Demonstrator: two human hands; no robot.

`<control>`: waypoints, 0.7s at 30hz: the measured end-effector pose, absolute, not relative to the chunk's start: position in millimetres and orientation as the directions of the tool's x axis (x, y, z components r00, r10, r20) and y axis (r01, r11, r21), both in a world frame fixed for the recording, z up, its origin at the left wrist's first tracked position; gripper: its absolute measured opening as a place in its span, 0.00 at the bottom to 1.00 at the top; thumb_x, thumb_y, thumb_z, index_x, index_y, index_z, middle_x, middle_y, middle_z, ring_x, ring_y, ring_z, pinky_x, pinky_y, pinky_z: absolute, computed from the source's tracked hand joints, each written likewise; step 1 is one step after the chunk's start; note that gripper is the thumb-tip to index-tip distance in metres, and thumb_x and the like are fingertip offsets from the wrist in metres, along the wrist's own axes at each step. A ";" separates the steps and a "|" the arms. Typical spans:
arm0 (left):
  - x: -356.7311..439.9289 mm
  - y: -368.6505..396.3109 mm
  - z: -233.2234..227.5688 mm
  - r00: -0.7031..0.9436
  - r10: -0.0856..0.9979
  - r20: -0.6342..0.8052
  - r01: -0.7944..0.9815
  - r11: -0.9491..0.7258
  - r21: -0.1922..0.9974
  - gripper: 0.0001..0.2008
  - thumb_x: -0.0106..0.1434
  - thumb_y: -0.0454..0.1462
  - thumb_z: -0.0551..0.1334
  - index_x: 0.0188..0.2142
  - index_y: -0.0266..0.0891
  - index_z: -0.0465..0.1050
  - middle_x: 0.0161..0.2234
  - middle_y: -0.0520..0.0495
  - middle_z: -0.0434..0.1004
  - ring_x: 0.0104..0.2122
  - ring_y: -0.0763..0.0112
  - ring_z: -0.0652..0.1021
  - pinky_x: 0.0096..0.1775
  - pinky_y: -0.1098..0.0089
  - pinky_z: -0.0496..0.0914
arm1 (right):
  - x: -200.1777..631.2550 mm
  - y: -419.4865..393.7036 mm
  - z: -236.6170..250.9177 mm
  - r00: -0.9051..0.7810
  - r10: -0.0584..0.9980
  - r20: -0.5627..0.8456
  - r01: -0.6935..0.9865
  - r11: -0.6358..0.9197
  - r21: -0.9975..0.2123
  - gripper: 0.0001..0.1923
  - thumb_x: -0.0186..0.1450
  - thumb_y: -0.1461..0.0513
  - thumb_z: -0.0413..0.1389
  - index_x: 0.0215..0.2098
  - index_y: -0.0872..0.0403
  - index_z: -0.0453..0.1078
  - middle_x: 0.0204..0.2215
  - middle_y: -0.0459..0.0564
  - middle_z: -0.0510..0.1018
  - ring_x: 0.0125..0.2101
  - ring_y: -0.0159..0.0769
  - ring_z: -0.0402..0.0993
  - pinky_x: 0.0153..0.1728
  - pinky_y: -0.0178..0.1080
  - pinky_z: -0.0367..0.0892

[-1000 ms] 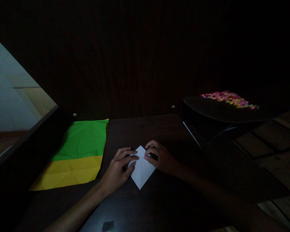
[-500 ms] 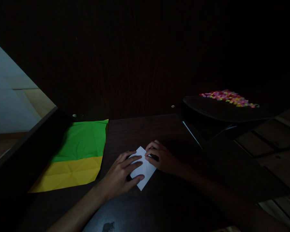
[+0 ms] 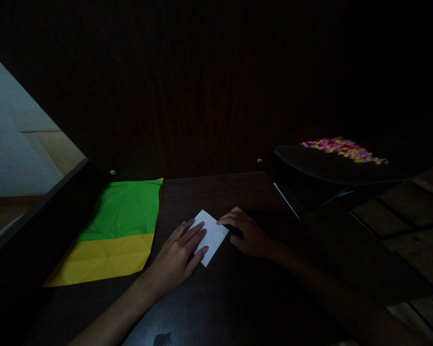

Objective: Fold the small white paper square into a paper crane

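A small white folded paper lies on the dark wooden desk, turned so that a corner points toward me. Faint crease lines cross its surface. My left hand rests flat over its left side with the fingers spread. My right hand is at the paper's right edge, index fingertip on or close to the upper right side and thumb held apart below. Nothing is pinched between those fingers. The left fingers cover part of the paper.
Creased green paper and yellow paper lie at the left beside a raised dark side board. A dark upright panel closes the back. At the right, a curved shelf bears a colourful beaded-looking strip.
The white paper has shifted slightly up and left, along with my left hand. My right hand's thumb has come off the paper, and its fingers have opened.
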State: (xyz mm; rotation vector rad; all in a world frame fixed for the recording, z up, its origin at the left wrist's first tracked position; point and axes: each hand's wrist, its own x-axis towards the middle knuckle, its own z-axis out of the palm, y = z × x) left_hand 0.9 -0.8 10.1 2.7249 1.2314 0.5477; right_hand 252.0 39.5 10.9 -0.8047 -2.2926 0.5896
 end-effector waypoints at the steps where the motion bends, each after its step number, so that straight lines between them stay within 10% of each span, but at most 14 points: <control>1: 0.6 -0.8 9.5 0.602 0.749 0.277 0.716 -0.660 0.228 0.20 0.70 0.41 0.56 0.59 0.37 0.68 0.61 0.42 0.68 0.62 0.52 0.64 0.58 0.49 0.66 | 251.9 39.3 10.8 -0.609 0.679 0.409 0.405 0.710 -0.576 0.28 0.53 0.73 0.51 0.51 0.53 0.68 0.44 0.53 0.77 0.45 0.45 0.68 0.46 0.51 0.66; 21: -0.3 -1.5 12.8 0.686 0.694 0.219 0.668 -0.720 0.187 0.26 0.70 0.39 0.55 0.66 0.42 0.55 0.67 0.41 0.53 0.66 0.50 0.54 0.61 0.44 0.60 | 250.2 33.8 6.1 -0.603 0.700 0.383 0.466 0.698 -0.543 0.21 0.63 0.71 0.51 0.53 0.51 0.66 0.49 0.53 0.77 0.51 0.40 0.72 0.59 0.54 0.59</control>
